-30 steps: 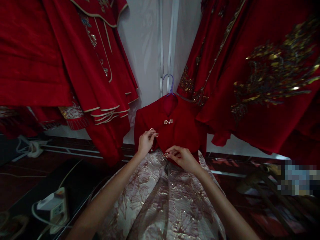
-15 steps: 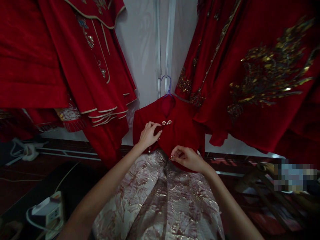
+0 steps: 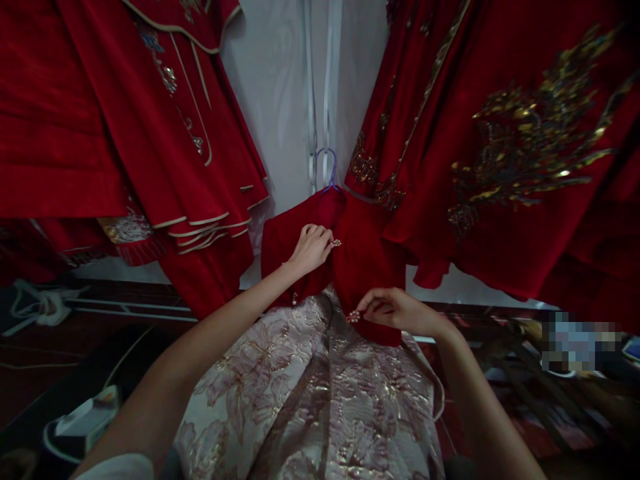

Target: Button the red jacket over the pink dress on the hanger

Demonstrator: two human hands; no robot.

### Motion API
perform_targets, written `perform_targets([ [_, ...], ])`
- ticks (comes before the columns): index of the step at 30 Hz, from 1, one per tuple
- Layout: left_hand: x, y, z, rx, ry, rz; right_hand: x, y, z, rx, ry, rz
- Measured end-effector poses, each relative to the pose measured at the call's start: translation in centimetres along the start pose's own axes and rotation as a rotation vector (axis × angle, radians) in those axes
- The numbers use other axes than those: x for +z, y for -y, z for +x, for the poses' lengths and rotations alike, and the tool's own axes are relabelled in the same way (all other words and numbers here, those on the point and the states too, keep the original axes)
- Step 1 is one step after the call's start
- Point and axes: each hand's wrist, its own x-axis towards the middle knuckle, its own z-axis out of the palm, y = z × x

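A short red jacket [image 3: 367, 257] hangs on a purple hanger [image 3: 327, 167] over a pale pink and gold brocade skirt [image 3: 305, 400]. My left hand [image 3: 311, 248] is closed on the jacket's front near the collar, beside a pearl button clasp [image 3: 336, 243]. My right hand [image 3: 393, 310] pinches the jacket's lower front edge at another pearl button [image 3: 354, 317]. The jacket's front is pulled apart between the two hands.
Large red embroidered gowns hang at the left [image 3: 125, 133] and right [image 3: 500, 147], close on both sides. A white wall [image 3: 285, 87] is behind. A white power strip [image 3: 80, 420] with cables lies on the dark floor at the lower left.
My left hand has moved up from the jacket's left front edge to the collar clasp. My right hand has drawn the lower edge slightly right, so the front now gapes.
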Motion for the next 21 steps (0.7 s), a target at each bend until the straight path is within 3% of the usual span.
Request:
perform_targets([
  [5, 0.5, 1.4, 0.5, 0.189, 0.016, 0.042, 0.5, 0.2, 0.1, -0.092, -0.146, -0.049],
  [8, 0.4, 1.8, 0.8, 0.23, 0.053, 0.039, 1.0, 0.0, 1.6, -0.185, -0.305, -0.06],
  [13, -0.6, 2.2, 0.7, 0.055, 0.101, -0.043, 1.1, 2.2, 8.6, -0.314, -0.652, 0.075],
  [15, -0.9, 3.0, 0.2, 0.016, 0.144, -0.104, 1.5, 3.4, 11.9, -0.318, -0.66, 0.119],
  [18, -1.1, 5.2, -1.0, -0.104, 0.185, -0.246, 2.4, 3.8, 15.4, -0.199, -0.635, 0.077],
  [21, -1.2, 7.7, -1.8, -0.22, 0.155, -0.38, 2.5, 2.5, 16.1, -0.067, -0.811, -0.112],
])
